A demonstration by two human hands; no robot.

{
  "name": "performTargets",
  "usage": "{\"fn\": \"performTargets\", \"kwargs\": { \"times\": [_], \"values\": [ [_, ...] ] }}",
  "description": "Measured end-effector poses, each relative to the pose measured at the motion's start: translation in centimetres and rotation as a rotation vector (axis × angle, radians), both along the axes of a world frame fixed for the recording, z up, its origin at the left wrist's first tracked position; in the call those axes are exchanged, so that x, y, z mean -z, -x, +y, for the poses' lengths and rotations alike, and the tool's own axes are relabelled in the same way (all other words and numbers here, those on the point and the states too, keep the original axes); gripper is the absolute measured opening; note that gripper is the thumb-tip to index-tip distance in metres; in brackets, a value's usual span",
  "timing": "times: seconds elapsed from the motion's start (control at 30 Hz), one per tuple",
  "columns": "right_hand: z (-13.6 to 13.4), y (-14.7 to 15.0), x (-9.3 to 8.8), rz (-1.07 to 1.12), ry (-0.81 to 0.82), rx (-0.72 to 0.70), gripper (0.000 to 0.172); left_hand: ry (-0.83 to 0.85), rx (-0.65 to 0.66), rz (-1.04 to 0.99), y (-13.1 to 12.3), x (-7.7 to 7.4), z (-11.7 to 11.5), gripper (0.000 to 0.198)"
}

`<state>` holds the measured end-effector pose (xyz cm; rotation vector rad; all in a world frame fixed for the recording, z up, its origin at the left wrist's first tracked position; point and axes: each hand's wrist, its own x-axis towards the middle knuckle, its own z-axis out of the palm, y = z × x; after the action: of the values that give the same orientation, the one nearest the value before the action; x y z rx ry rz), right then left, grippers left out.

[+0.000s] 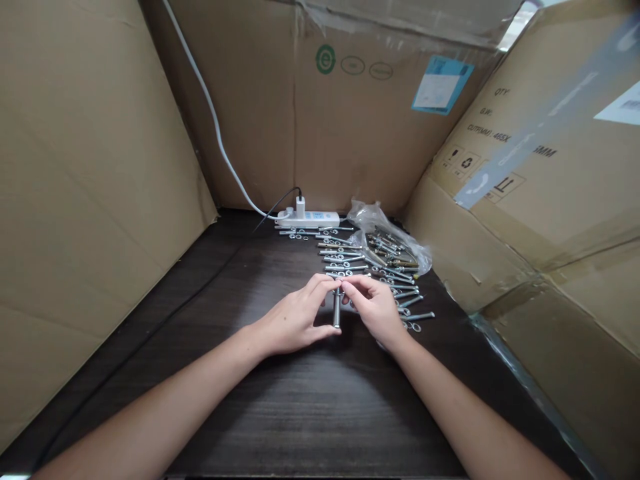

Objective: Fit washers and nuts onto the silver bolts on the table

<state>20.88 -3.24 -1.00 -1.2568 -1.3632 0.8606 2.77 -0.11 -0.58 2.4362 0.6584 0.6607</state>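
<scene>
Both hands meet at the middle of a dark wooden table (300,400). My left hand (295,317) pinches a silver metal bolt (337,312) that stands nearly upright, thumb at its lower end and fingers at its top. My right hand (375,307) is closed on the top of the same bolt, fingertips touching those of the left hand. Just behind the hands lie rows of bolts and washers (340,257).
A clear plastic bag of bolts (387,243) lies at the back right. A white power strip (310,218) with a plugged adapter and white cable sits at the back. Cardboard boxes (90,200) wall the table on the left, back and right.
</scene>
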Motion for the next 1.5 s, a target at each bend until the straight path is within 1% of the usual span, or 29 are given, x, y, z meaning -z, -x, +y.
{"fn": "performTargets", "kwargs": {
  "times": [0.27, 0.37, 0.47, 0.6, 0.93, 1.07, 1.23, 1.3, 1.37, 1.43, 1.5],
  "values": [
    [0.0, 0.0, -0.1, -0.049, -0.018, 0.012, 0.024, 0.041, 0.005, -0.041, 0.0, 0.1, 0.0, 0.056],
    [0.0, -0.1, 0.1, -0.051, -0.029, -0.015, 0.023, 0.041, -0.005, -0.051, 0.0, 0.2, 0.0, 0.061],
    [0.0, -0.1, 0.5, -0.071, -0.045, -0.039, 0.024, -0.02, -0.021, -0.02, -0.1, 0.1, 0.0, 0.068],
    [-0.1, 0.0, 0.7, -0.073, -0.043, -0.041, 0.024, -0.069, -0.033, 0.032, -0.2, -0.2, 0.0, 0.07],
    [0.3, 0.2, 0.4, 0.074, 0.086, -0.066, 0.026, -0.101, -0.045, 0.078, -0.1, 0.1, 0.2, 0.065],
    [0.4, 0.2, 0.4, 0.108, 0.131, -0.068, 0.029, -0.12, -0.043, 0.081, -0.1, 0.1, 0.2, 0.066],
    [0.4, 0.2, 0.5, 0.126, 0.157, -0.082, 0.028, -0.115, -0.046, 0.097, -0.1, 0.1, 0.1, 0.068],
    [0.4, 0.2, 0.5, 0.099, 0.158, -0.094, 0.028, -0.122, -0.043, 0.098, -0.2, 0.1, 0.1, 0.069],
    [0.4, 0.0, 0.4, 0.026, 0.128, -0.096, 0.028, -0.136, -0.046, 0.094, -0.1, 0.1, 0.2, 0.067],
    [0.4, -0.6, -0.1, -0.14, 0.026, -0.051, 0.026, -0.154, -0.06, 0.087, 0.0, 0.2, 0.3, 0.064],
    [0.3, -1.5, -0.7, -0.414, -0.091, 0.026, 0.022, -0.17, -0.084, 0.077, 0.1, 0.3, 0.4, 0.062]
  ]
}}
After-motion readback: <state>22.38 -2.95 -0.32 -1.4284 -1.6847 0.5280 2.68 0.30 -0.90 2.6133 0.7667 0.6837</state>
